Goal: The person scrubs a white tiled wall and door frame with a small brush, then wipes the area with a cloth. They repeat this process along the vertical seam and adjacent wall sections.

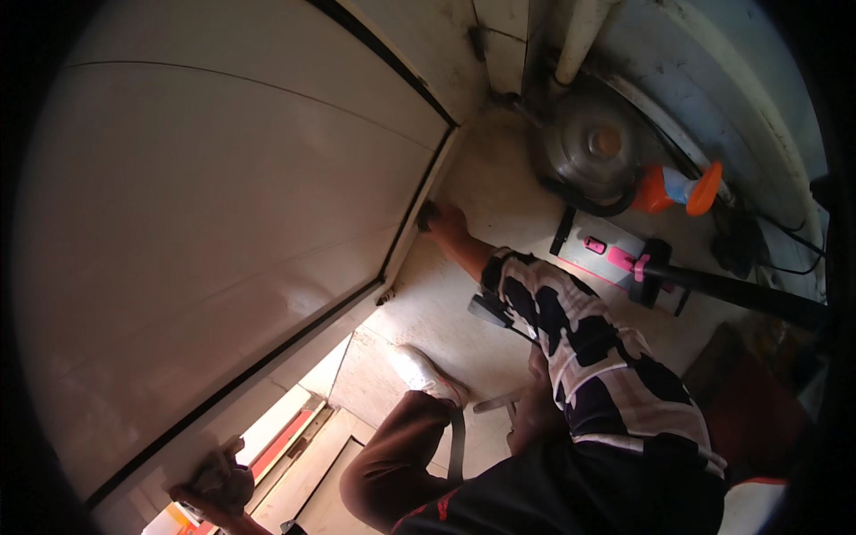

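Observation:
A large white panel door [221,200] with a black seal along its edges fills the left side. My right hand [449,224] reaches to its far lower edge and holds a small dark item [426,217], too shadowed to name, against the frame. At the lower left, my left hand [207,508] is beside the door's near edge. It grips a crumpled grey bundle [231,478] that looks like a cloth. Shadow partly hides these fingers.
A metal kettle [588,147] stands on the floor near a white pipe [582,40]. Beside it is an orange-topped bottle [679,187]. A flat mop head [582,257] with pink fittings lies nearby, its black handle [742,291] running right. My shoe [428,378] rests on the tiles.

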{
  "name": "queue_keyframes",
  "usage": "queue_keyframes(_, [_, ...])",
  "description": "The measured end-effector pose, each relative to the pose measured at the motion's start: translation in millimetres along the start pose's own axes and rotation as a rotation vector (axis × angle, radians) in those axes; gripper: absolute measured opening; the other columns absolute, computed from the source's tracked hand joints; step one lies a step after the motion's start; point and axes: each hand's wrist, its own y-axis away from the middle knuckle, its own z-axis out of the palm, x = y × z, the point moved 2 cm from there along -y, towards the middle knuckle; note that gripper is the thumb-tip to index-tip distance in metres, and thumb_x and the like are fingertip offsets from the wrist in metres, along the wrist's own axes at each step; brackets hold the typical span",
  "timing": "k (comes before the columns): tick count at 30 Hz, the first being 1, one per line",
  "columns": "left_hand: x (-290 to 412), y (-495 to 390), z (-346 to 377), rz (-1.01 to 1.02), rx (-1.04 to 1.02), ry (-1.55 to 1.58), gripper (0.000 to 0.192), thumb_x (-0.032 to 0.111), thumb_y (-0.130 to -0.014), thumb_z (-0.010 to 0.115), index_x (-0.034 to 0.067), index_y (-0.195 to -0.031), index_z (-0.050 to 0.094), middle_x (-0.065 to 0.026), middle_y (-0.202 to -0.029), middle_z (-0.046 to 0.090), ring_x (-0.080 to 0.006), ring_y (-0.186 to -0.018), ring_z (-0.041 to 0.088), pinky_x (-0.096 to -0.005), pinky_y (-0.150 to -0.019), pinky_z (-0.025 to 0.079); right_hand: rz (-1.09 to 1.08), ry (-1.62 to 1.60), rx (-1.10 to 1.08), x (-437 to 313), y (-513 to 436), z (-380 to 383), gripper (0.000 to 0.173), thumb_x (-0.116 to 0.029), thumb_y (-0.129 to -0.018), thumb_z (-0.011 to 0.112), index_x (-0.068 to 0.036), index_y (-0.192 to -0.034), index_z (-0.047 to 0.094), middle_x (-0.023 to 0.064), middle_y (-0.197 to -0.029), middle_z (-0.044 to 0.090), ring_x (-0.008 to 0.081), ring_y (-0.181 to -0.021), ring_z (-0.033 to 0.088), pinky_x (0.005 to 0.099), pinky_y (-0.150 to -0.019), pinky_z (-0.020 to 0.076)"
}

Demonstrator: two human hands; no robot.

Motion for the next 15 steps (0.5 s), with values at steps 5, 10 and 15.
queue_keyframes(5, [1.3,-5.1,14.8,0.244,0.107,0.004,0.093,0.075,-0.069,0.055,0.004,-0.126,0.035,-0.0106,-0.064,0.046,-0.0253,-0.055,0.047,-0.0458,-0.061,0.049,-0.517,0.083,0.555,-95.4,3.3,-33.8,0.027,-0.002,-0.086,0.047,0.000,-0.109,0.062,0.0118,-0.091,0.067,0.0224,-0.080,0.062,0.0309,-0.069,0.0484])
queue_keyframes(10, [1.3,-5.1,51.2,0.455,0.239,-0.156,0.081,0.073,-0.071,0.055,0.006,-0.116,0.047,-0.0146,-0.071,0.054,-0.0246,-0.052,0.047,-0.0393,-0.054,0.048,-0.491,-0.110,0.362,-231.2,5.5,-14.8,0.048,-0.013,-0.093,0.046,-0.001,-0.137,0.033,0.0202,-0.135,0.040,0.0293,-0.119,0.045,0.0340,-0.098,0.0358])
queue_keyframes(15, [0.7,-4.9,68.9,0.367,0.314,-0.113,0.086,0.074,-0.068,0.057,0.008,-0.121,0.044,-0.0127,-0.069,0.053,-0.0240,-0.052,0.047,-0.0457,-0.061,0.050,-1.094,0.076,0.309,-238.3,49.8,9.1,0.053,-0.012,-0.093,0.043,0.004,-0.140,0.023,0.0229,-0.145,0.023,0.0351,-0.132,0.027,0.0374,-0.109,0.0225])
